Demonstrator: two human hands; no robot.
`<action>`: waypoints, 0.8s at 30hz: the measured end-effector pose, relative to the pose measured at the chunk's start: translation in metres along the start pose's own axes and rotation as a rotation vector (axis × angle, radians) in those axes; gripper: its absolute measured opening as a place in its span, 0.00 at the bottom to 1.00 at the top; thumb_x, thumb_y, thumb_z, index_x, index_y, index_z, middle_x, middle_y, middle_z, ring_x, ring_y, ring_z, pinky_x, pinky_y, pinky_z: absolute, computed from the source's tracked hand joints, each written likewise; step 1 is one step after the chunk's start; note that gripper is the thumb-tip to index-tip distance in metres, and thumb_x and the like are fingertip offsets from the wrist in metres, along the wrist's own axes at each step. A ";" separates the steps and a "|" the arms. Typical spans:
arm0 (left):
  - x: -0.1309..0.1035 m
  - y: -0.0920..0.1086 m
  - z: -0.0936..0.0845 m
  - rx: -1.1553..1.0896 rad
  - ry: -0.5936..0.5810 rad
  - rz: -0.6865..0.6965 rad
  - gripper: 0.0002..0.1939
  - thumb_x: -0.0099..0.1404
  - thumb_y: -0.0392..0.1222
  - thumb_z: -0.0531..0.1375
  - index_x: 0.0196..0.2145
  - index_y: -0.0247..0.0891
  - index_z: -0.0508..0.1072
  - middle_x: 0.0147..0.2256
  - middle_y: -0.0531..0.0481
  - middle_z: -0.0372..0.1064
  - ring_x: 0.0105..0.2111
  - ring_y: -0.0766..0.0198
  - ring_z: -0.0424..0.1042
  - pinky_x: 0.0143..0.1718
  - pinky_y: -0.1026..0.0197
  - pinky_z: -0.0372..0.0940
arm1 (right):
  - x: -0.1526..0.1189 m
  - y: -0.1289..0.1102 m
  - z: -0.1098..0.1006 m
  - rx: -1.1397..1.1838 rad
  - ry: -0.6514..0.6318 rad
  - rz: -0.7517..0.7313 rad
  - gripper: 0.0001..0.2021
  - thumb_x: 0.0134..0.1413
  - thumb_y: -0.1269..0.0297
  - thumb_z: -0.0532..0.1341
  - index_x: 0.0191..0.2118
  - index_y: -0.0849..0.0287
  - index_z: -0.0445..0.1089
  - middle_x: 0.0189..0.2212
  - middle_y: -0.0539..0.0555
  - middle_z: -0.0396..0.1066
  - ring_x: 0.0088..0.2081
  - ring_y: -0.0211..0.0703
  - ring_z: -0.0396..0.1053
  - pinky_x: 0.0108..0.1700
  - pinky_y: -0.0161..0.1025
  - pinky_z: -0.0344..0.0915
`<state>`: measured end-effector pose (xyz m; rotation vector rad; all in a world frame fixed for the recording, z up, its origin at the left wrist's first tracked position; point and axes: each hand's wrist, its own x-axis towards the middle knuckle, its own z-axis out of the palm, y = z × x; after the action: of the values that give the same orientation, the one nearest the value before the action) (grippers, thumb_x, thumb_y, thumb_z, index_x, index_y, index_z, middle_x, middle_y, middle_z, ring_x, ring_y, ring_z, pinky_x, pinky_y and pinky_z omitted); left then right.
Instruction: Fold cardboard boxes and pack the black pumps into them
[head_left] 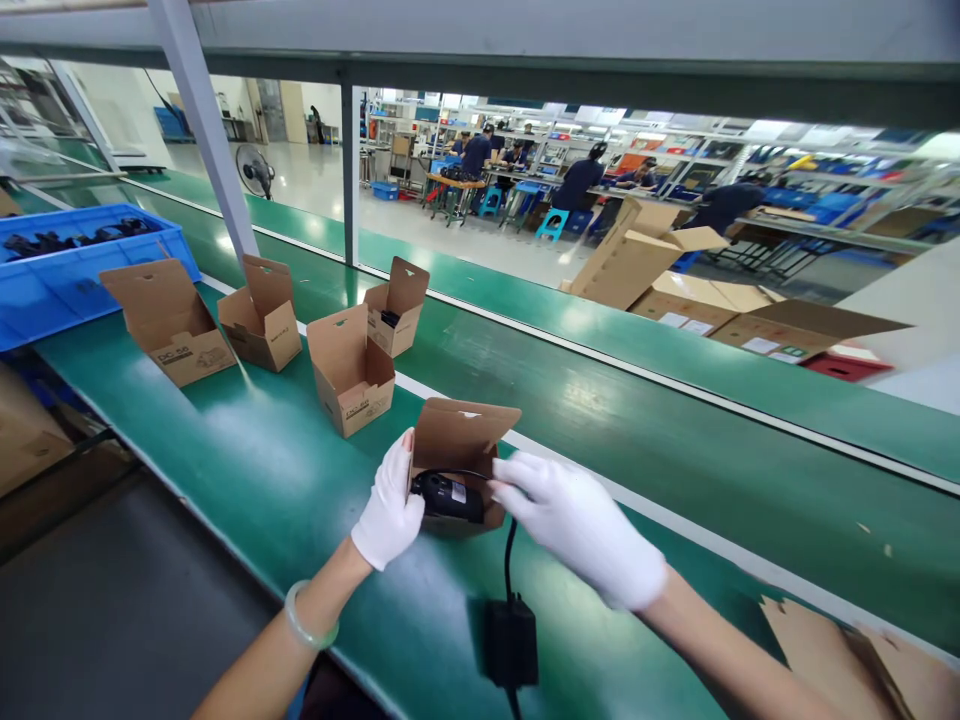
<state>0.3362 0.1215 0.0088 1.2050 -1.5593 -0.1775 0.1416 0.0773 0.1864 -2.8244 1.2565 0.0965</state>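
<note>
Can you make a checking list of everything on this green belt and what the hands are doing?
Surface: green conveyor belt, shiny.
Job's things: open small carton with a black device inside.
Clutter: four more open cartons in a row; blue bin of dark parts; flat cardboard.
Hands: white-gloved left hand against the carton's side; right hand at the device.
Cables: black cord to a black adapter block.
Surroundings: big boxes, fan, people at benches beyond.

open box point(457, 450) on belt point(247, 470), device point(448, 497) inside it, left hand point(390, 505) left of box, right hand point(574, 530) right; four boxes point(351, 372) behind-left in a row, bin point(67, 265) far left, adapter point(511, 640) in front
</note>
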 end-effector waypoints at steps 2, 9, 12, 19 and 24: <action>-0.003 0.002 -0.003 -0.010 -0.009 -0.012 0.45 0.57 0.25 0.48 0.69 0.45 0.38 0.69 0.44 0.43 0.68 0.53 0.47 0.68 0.46 0.51 | -0.030 0.025 0.027 0.242 -0.131 0.161 0.14 0.62 0.58 0.49 0.31 0.56 0.68 0.27 0.52 0.70 0.31 0.47 0.69 0.35 0.41 0.62; -0.006 0.002 -0.005 -0.033 0.003 -0.036 0.45 0.58 0.25 0.48 0.69 0.46 0.38 0.70 0.44 0.40 0.69 0.51 0.45 0.69 0.44 0.50 | -0.079 0.026 0.133 1.158 -0.587 0.164 0.21 0.38 0.46 0.62 0.33 0.58 0.65 0.23 0.48 0.65 0.23 0.38 0.61 0.24 0.35 0.59; -0.007 0.000 -0.004 -0.032 0.010 -0.014 0.45 0.58 0.25 0.48 0.69 0.45 0.38 0.70 0.43 0.41 0.69 0.51 0.45 0.69 0.44 0.50 | -0.086 0.011 0.099 1.139 -0.709 -0.008 0.18 0.39 0.51 0.67 0.33 0.60 0.70 0.22 0.48 0.67 0.23 0.38 0.64 0.25 0.34 0.61; -0.010 -0.001 -0.002 -0.028 0.033 -0.093 0.44 0.58 0.25 0.48 0.69 0.45 0.40 0.70 0.44 0.43 0.69 0.53 0.47 0.69 0.46 0.50 | -0.065 0.003 0.003 1.495 -0.137 -0.084 0.32 0.40 0.34 0.68 0.37 0.62 0.71 0.26 0.53 0.72 0.21 0.38 0.66 0.23 0.34 0.63; -0.011 -0.001 -0.001 -0.021 0.057 -0.028 0.42 0.61 0.27 0.49 0.69 0.46 0.40 0.69 0.44 0.45 0.68 0.52 0.48 0.68 0.45 0.52 | -0.021 -0.004 0.017 1.134 0.613 0.325 0.24 0.53 0.46 0.63 0.47 0.60 0.67 0.27 0.52 0.71 0.24 0.44 0.69 0.29 0.40 0.68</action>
<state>0.3360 0.1294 0.0016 1.2063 -1.4884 -0.1757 0.1294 0.0968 0.1713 -1.6686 1.2278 -1.1369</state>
